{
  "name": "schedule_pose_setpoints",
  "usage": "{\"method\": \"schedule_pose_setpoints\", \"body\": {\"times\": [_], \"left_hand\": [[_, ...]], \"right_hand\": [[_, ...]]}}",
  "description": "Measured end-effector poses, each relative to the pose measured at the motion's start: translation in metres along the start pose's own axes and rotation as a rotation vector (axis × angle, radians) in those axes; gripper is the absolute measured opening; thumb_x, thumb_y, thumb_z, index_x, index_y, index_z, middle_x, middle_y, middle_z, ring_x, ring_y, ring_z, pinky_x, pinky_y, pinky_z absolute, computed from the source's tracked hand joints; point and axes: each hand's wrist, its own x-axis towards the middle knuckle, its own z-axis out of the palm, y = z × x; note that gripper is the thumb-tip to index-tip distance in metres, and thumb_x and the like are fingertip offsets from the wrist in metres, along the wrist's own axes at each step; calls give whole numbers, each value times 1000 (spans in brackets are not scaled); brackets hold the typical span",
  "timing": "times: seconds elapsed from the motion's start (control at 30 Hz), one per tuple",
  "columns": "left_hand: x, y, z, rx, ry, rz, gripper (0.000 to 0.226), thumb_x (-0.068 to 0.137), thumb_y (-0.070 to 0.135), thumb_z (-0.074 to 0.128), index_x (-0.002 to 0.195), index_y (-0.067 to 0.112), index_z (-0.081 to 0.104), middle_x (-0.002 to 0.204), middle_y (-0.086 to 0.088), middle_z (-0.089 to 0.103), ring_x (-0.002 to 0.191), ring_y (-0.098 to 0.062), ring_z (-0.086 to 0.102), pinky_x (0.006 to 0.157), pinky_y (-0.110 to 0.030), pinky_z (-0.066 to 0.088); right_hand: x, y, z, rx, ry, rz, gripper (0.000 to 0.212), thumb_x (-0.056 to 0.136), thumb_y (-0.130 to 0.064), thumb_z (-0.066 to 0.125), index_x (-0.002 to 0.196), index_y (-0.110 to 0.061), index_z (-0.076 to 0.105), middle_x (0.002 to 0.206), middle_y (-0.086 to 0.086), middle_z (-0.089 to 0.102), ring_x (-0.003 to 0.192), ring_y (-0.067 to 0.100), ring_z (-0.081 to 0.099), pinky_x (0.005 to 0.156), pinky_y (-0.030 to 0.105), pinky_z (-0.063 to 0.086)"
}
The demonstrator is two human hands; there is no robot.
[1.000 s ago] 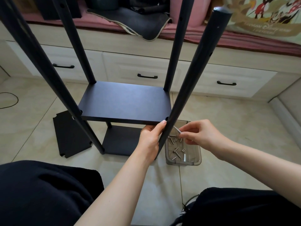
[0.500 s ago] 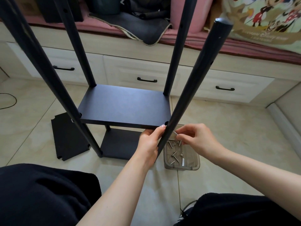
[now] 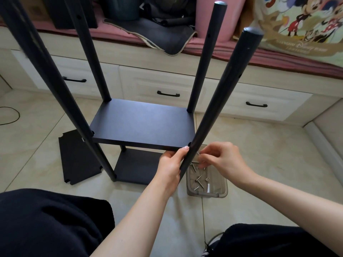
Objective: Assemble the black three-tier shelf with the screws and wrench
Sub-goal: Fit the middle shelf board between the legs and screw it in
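The near-right pole crosses in front of both hands, so the spot where the right hand's fingertips meet it is hidden. A thin pale sliver shows at those fingertips, too small to name. The right hand has its fingers bunched together toward the pole, seemingly pinching something; what it is cannot be told. The near-left pole runs out of the frame at the top, and the lower shelf board is partly covered by the board above it.

The floor is pale glossy tile. Behind stands a low cream cabinet with black drawer handles, topped with a pink cushion and a cartoon-print bag. A dark cable loops at the left.

The black shelf stands on the floor just in front of the person's knees, four round poles rising past the middle shelf board, each with small holes. The left hand grips the near-right corner of that board, thumb on its front edge beside the pole. A loose third board lies flat to the left. A clear plastic tray of screws sits just right of the pole's foot.
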Motion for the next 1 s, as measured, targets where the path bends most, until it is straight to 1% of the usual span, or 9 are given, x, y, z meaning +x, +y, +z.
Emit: {"method": "schedule_pose_setpoints", "body": {"times": [0.1, 0.23, 0.37, 0.53, 0.63, 0.7, 0.83, 0.9, 1.0], "left_hand": [[1, -1, 0, 6, 18, 0, 28, 95, 15, 67, 116, -3, 68, 116, -19, 72, 113, -30, 69, 95, -36, 53], [2, -2, 0, 23, 25, 1, 31, 94, 17, 68, 118, -4, 67, 118, -21, 71, 115, -31, 67, 103, -42, 50], [3, -2, -2, 30, 19, -7, 32, 94, 19, 69, 117, -3, 67, 117, -21, 71, 114, -30, 68, 100, -40, 51], [3, -2, -1, 38, 14, -9, 23, 93, 20, 69, 109, 3, 70, 115, -19, 72, 113, -29, 69, 92, -36, 52], [3, -2, -1, 28, 14, -9, 25, 94, 18, 68, 112, 1, 69, 116, -20, 72, 113, -29, 68, 93, -37, 51], [3, -3, -1, 23, 8, -3, 26, 94, 17, 68, 113, 0, 69, 111, -17, 73, 109, -27, 69, 92, -36, 52], [4, -3, -1, 14, 13, -8, 23, 93, 17, 69, 110, 2, 69, 106, -14, 73, 105, -25, 69, 96, -39, 52], [4, -3, -1, 14, 10, -10, 23, 94, 18, 69, 110, 2, 70, 106, -14, 73, 105, -26, 69, 98, -40, 51], [3, -3, -2, 8, -3, -15, 21, 94, 18, 69, 108, 4, 70, 104, -13, 73, 103, -24, 69, 93, -37, 52]], "right_hand": [[1, -1, -1, -49, -7, -23, 13, 83, 0, 72, 73, -9, 70, 63, 5, 72, 60, 17, 73, 67, 27, 59], [1, -3, -3, -93, -30, -35, 18, 84, -2, 72, 72, -16, 69, 61, 2, 72, 59, 14, 72, 64, 17, 54], [-1, -3, -3, -79, -31, -29, 16, 84, 0, 71, 74, -12, 69, 63, 2, 73, 61, 14, 73, 64, 15, 52], [-2, -2, -5, -92, -32, -30, 16, 84, 0, 72, 73, -11, 68, 66, 4, 74, 64, 14, 73, 71, 23, 57], [-1, -2, -5, -132, -31, -32, 15, 84, -1, 71, 74, -12, 69, 65, 2, 74, 65, 13, 73, 71, 22, 56], [-1, -2, -4, -158, -20, -34, 17, 84, -2, 71, 73, -14, 68, 63, 1, 73, 63, 11, 73, 69, 21, 56], [0, -1, 1, -230, 2, -61, 20, 84, -4, 71, 72, -18, 65, 57, -6, 71, 58, 5, 70, 63, 12, 50], [0, 0, 3, -254, 17, -71, 22, 85, -4, 71, 72, -20, 63, 57, -9, 70, 58, 4, 69, 62, 12, 50], [-1, 2, 4, -269, 33, -102, 22, 85, -4, 71, 72, -20, 61, 58, -10, 70, 58, 5, 68, 62, 14, 51]]}}
